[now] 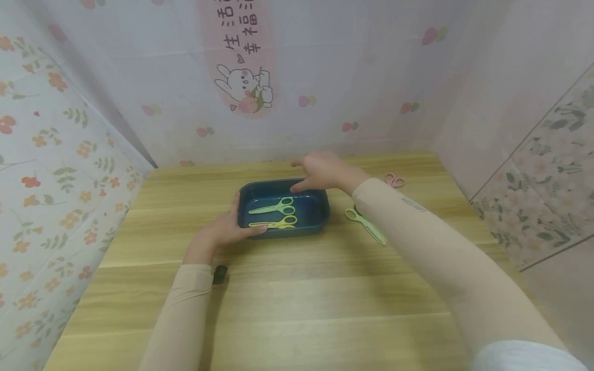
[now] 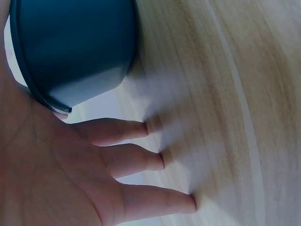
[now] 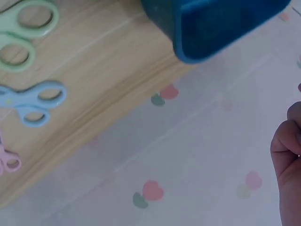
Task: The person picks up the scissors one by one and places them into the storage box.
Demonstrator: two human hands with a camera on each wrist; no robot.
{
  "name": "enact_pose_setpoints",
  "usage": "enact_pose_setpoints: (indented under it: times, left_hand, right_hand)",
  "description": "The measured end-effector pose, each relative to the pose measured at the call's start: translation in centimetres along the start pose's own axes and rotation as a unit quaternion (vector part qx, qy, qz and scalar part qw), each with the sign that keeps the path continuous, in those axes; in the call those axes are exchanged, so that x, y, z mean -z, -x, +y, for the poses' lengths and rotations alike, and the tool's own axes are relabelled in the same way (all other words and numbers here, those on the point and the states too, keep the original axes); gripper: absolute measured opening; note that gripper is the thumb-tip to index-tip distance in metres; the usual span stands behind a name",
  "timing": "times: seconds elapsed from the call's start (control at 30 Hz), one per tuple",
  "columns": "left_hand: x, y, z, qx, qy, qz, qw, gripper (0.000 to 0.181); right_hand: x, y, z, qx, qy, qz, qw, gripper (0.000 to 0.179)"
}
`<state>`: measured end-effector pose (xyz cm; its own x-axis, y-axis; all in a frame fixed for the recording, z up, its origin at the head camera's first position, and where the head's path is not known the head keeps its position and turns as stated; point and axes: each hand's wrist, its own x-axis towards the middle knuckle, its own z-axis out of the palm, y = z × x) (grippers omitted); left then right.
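A dark blue plastic basin (image 1: 283, 232) stands on the wooden table. Inside it lie green scissors (image 1: 278, 207) and, along the near wall, yellow scissors (image 1: 278, 223). My left hand (image 1: 227, 224) holds the basin's left near corner, thumb over the near rim. In the left wrist view, three of its fingers (image 2: 136, 162) stretch down beside the basin to the table. Above the basin's far right rim hovers my right hand (image 1: 322, 170), thumb and forefinger apart, nothing visible between them. The right wrist view shows only part of that hand, at its right edge.
Right of the basin lie light green scissors (image 1: 368, 229) and small pink scissors (image 1: 394, 180). Blue scissors (image 3: 37, 101) lie between them in the right wrist view, mostly hidden by my right arm in the head view. A printed curtain (image 1: 371, 77) hangs behind the table.
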<state>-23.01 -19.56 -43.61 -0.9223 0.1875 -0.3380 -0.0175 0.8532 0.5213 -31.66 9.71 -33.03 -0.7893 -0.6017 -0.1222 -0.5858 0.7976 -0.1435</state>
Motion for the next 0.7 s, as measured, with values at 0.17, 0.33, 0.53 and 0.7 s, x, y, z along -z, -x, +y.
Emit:
enact_pose_setpoints:
  times: [0.17,0.33,0.53,0.7]
  left_hand:
    - [0.0,0.2,-0.1,0.002,-0.002,0.002,1.0000,0.146]
    - [0.0,0.1,-0.2,0.003,-0.004,0.000,1.0000,0.146]
    - [0.1,0.0,-0.2,0.008,-0.007,-0.005,0.9999,0.147]
    - [0.0,-0.1,-0.2,0.004,-0.012,-0.004,0.9999,0.148]
  right_hand:
    - [0.8,1.4,1.4,0.002,-0.010,0.025,0.9996,0.083]
    - [1.5,2.7,3.1,0.006,-0.033,0.047,0.9983,0.079]
    - [2.2,4.3,5.0,-0.017,-0.053,0.055,0.9969,0.084]
    - [2.4,5.3,6.6,-0.028,-0.043,0.064,0.9966,0.087]
